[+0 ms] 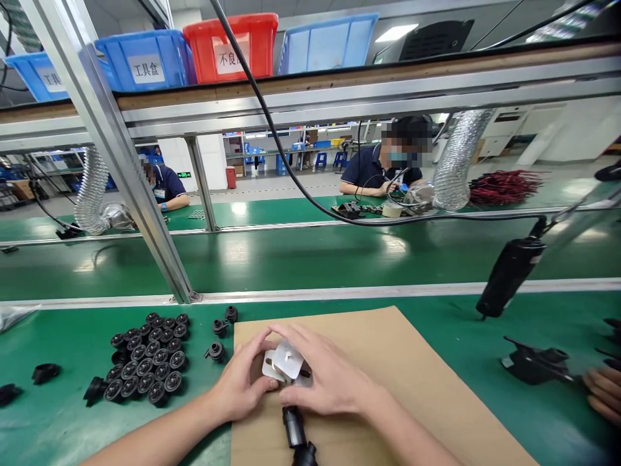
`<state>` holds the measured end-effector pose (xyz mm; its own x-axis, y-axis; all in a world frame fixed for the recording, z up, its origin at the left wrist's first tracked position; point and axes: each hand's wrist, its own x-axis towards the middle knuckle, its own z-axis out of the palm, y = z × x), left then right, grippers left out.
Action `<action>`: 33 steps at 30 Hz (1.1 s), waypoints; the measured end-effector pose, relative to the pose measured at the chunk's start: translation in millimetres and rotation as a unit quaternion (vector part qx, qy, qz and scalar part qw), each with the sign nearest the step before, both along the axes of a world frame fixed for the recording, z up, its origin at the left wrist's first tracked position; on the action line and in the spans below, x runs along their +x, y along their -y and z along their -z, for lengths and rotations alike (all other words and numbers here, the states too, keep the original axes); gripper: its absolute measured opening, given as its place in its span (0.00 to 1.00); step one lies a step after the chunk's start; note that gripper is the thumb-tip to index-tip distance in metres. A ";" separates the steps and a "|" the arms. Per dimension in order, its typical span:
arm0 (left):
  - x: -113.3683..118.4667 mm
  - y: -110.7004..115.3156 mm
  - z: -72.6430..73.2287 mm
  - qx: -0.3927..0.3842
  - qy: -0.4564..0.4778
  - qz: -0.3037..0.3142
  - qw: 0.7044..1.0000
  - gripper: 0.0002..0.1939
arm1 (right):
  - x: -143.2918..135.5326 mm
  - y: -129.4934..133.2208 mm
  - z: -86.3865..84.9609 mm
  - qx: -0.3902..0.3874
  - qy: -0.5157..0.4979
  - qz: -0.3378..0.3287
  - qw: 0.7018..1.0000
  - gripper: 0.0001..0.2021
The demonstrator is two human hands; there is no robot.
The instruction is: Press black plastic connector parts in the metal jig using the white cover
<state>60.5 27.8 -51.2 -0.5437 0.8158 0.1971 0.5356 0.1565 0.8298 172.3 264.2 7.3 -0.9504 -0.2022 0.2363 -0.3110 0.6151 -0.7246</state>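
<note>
My left hand (245,378) and my right hand (334,375) close around a silver-white metal bracket (290,360) from both sides. My left thumb and fingers curl at its left edge, while the right fingers reach over its top and the right thumb lies below it. A black cylindrical part (294,427) lies just under my hands on a brown cardboard sheet (383,343); whether it joins the bracket is hidden. To the left of the sheet stand a few small black fittings (216,351) and a block of several round black parts (145,366).
A black power screwdriver (512,275) hangs from a cable at the right. Below it sits a black housing (536,361), near another person's hand (604,391). An aluminium post (130,175) rises at the left. Bins, including a red bin (233,48), line the shelf above.
</note>
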 end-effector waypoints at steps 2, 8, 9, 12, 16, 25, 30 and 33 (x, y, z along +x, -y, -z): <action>-1.1 0.5 1.8 -0.005 0.013 0.002 1.000 0.48 | -0.1 -1.2 1.8 -0.048 0.016 -0.039 0.998 0.51; -3.1 2.1 10.0 0.006 0.040 0.017 0.999 0.52 | -0.4 1.0 -0.3 -0.007 0.043 -0.011 0.999 0.55; -3.1 2.2 10.5 0.011 0.042 0.018 0.999 0.52 | -0.4 1.1 -0.8 -0.024 0.049 -0.035 0.998 0.55; -2.5 1.7 9.2 0.001 0.041 0.023 0.999 0.51 | -0.7 1.0 -1.6 -0.038 0.045 -0.033 0.998 0.49; -2.3 0.3 5.9 0.008 0.043 0.017 0.999 0.53 | -0.5 1.0 -2.4 0.015 0.022 -0.008 1.000 0.55; -2.7 -0.8 3.0 0.007 0.076 0.017 0.997 0.54 | 2.2 6.4 -7.5 0.031 0.023 -0.017 0.999 0.54; -2.6 -1.2 1.1 0.000 0.072 0.026 0.997 0.55 | 1.5 3.4 -7.1 0.012 0.032 -0.002 0.999 0.53; -3.4 -0.9 3.7 0.010 0.069 0.027 0.997 0.54 | 2.0 2.2 -5.2 -0.009 0.062 -0.021 0.998 0.57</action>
<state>57.2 28.6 -54.9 -0.5221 0.8415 0.1387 0.4225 0.1139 0.8992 174.3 262.0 12.5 -0.9634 -0.2391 0.1211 -0.2432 0.5897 -0.7702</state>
